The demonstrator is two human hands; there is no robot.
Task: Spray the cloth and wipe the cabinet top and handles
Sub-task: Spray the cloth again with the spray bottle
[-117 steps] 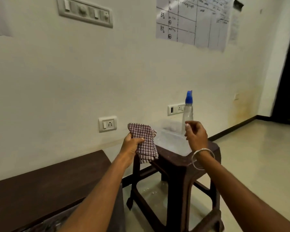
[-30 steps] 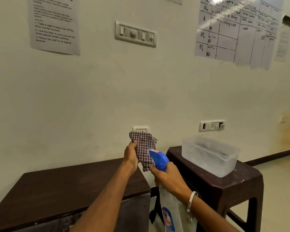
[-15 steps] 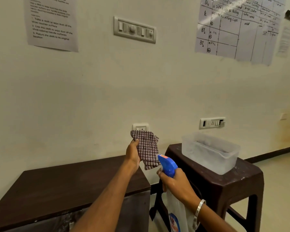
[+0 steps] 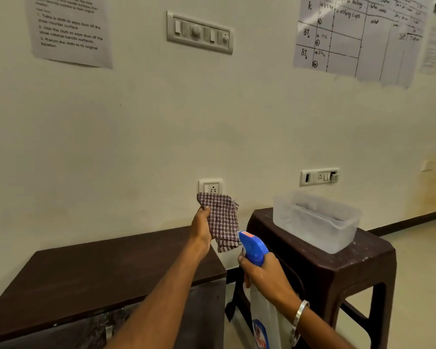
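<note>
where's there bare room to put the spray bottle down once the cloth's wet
The cabinet top shows bare dark surface from its left end to the corner under the left hand. On the stool, the plastic tub fills the back, leaving bare strips along the front and left edges. The spray bottle is in the right hand.

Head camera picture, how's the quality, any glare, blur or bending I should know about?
Head view: soft indoor light, no harsh shadows; glare washes the top of the wall chart; wide-angle bending curves the wall papers and the cabinet top; the cloth and spray bottle look reasonably sharp; the printed notice is slightly soft.
</note>
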